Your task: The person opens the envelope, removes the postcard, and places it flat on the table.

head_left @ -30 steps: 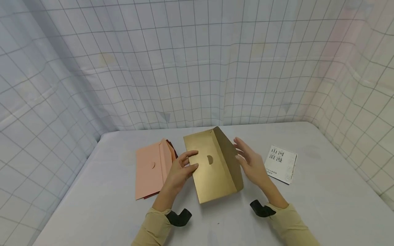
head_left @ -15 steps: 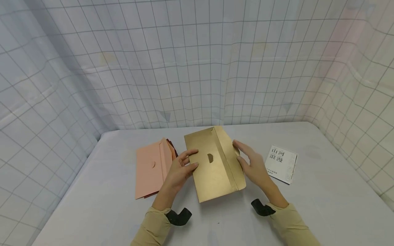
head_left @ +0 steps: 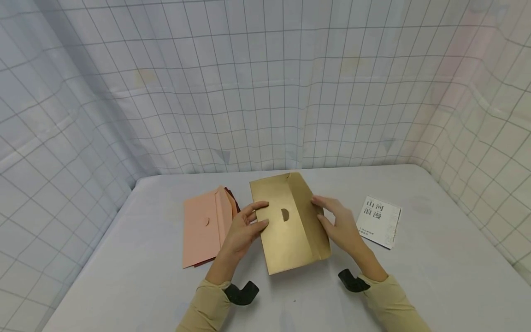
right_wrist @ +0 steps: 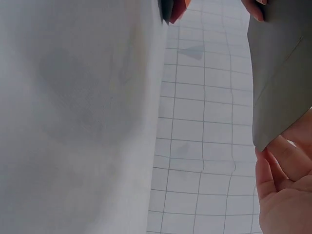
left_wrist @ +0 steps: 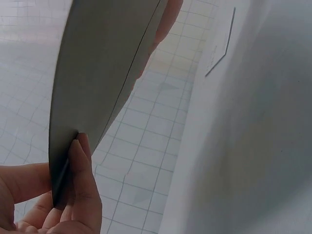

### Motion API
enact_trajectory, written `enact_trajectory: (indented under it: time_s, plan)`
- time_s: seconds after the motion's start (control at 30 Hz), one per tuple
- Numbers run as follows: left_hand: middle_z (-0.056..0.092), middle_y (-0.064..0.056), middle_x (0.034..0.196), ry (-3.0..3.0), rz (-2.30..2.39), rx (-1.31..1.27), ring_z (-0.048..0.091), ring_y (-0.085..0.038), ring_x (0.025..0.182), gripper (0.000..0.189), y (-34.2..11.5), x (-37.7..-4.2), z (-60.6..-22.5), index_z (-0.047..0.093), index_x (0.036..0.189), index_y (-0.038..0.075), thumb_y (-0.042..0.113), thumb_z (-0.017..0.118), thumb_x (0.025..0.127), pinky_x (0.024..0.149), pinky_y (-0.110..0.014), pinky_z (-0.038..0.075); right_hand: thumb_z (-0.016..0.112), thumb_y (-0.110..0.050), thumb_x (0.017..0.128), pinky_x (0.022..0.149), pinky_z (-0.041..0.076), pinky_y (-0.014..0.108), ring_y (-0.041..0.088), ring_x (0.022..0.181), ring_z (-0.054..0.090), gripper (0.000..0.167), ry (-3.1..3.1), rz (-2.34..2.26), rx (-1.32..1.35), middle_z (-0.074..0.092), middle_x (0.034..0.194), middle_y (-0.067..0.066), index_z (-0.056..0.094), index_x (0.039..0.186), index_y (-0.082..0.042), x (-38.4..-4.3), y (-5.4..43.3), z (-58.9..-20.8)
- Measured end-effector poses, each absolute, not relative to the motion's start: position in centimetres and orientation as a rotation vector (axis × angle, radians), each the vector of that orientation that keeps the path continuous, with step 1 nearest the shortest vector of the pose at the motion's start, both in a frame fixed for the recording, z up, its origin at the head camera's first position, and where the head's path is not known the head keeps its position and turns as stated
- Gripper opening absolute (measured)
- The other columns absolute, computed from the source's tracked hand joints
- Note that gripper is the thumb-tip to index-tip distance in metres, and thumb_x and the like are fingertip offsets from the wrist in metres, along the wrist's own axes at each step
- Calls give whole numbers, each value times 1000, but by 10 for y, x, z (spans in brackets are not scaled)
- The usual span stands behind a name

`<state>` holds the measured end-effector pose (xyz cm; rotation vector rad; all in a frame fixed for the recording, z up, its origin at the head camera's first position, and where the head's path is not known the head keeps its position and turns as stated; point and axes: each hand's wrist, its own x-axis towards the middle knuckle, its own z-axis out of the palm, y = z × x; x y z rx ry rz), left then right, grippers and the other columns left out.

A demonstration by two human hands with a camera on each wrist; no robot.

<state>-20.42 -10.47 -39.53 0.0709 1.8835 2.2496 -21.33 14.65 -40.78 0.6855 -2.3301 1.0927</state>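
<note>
A gold envelope (head_left: 282, 240) with a half-moon notch is held tilted above the table, its flap (head_left: 307, 207) raised along the right side. My left hand (head_left: 240, 233) pinches its left edge between thumb and fingers; the left wrist view shows the envelope (left_wrist: 97, 73) edge-on in that grip. At the flap's outer edge, my right hand (head_left: 342, 226) pinches with thumb and fingertips, as the right wrist view of the envelope (right_wrist: 280, 83) also shows. I cannot see what is inside it.
Left of the gold envelope lies a pink envelope (head_left: 201, 230), with orange and dark red ones partly under it. A white booklet (head_left: 379, 221) with printed characters lies to the right. A white gridded curtain (head_left: 265, 92) surrounds the white table (head_left: 137, 281).
One second ago my right hand was beside the folded-up flap; it has since taken hold of the flap's edge. The flap opened out flatter, then rose slightly. My left hand stays nearly still.
</note>
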Motion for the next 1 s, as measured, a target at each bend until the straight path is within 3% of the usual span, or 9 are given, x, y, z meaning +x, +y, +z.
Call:
enact_trajectory:
  time_s: [0.17, 0.33, 0.53, 0.7, 1.0]
  plan:
    - [57, -7, 119, 1920, 2221, 89, 61, -4, 80, 49, -104, -204, -396, 47, 132, 7, -9, 55, 87, 69, -19, 51, 66, 6, 80, 87, 50, 36, 25, 108, 61, 42, -2346, 1117, 682, 68, 112, 11, 59, 121, -2, -212, 144, -408]
    - [56, -13, 125, 1978, 2186, 79, 60, -5, 76, 48, -101, -202, -396, 50, 130, 9, -7, 57, 86, 68, -20, 49, 62, 9, 81, 74, 54, 28, 24, 94, 65, 40, -2357, 1244, 671, 70, 103, 13, 59, 120, 0, -213, 142, -411]
    - [58, -11, 122, 1986, 2197, 101, 61, -4, 77, 47, -101, -201, -396, 51, 129, 8, -7, 58, 85, 68, -20, 50, 59, 9, 84, 74, 53, 22, 22, 86, 66, 31, -2370, 1409, 609, 71, 93, 15, 62, 114, 1, -212, 141, -412]
    - [61, -5, 116, 1978, 2191, 114, 61, -4, 75, 46, -100, -199, -395, 52, 128, 9, -6, 58, 86, 67, -20, 49, 57, 5, 87, 75, 52, 17, 8, 84, 64, 27, -2399, 1598, 562, 69, 95, 19, 61, 113, 3, -210, 141, -411]
    - [60, -20, 122, 1973, 2176, 169, 66, -6, 83, 47, -96, -198, -393, 51, 129, 5, -8, 58, 85, 70, -21, 53, 52, 2, 91, 75, 53, 18, -1, 83, 62, 32, -2407, 1887, 560, 64, 105, 30, 53, 122, 7, -211, 141, -411]
